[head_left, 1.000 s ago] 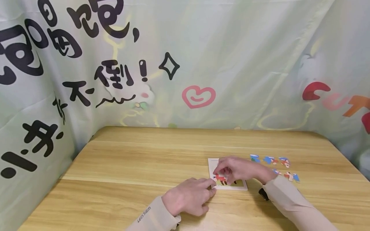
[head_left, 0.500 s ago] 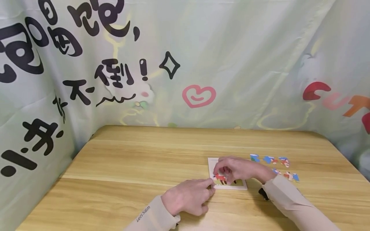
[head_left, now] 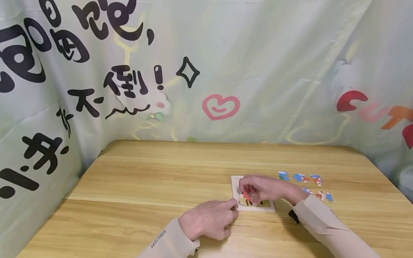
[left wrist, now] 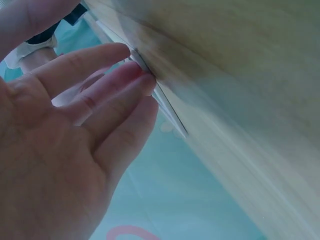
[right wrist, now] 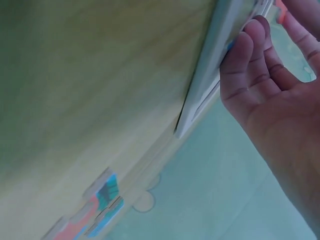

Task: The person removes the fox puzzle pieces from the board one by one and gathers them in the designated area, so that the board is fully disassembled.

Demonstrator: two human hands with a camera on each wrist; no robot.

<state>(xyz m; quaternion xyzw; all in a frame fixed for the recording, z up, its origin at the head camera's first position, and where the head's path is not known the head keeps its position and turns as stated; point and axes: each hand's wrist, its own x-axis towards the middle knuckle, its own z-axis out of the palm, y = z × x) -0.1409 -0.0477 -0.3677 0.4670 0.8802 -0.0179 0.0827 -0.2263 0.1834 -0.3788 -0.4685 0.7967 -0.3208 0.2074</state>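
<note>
A small puzzle tray [head_left: 235, 184] with a white border lies on the table, right of centre in the head view. My right hand [head_left: 264, 188] is over it and pinches a puzzle piece with a red animal on it [head_left: 247, 196], tilted above the lower left part of the tray. Green and dark-legged picture parts show in the lower tray; the hand hides much of the rest. My left hand [head_left: 211, 219] rests beside the tray, its fingertips touching the tray's lower left edge. In the left wrist view those fingers [left wrist: 125, 110] are nearly straight against the thin rim.
Several loose puzzle pieces [head_left: 300, 178], blue and red, lie in two rows to the right of the tray, behind the right forearm. A black object [head_left: 293, 216] shows under the right wrist. A printed curtain [head_left: 274, 71] hangs behind the wooden table [head_left: 155, 179].
The red animal piece under my right fingers has tilted, its left part shifting from where it lay level. My left hand keeps its place at the tray edge. The head view has shifted slightly.
</note>
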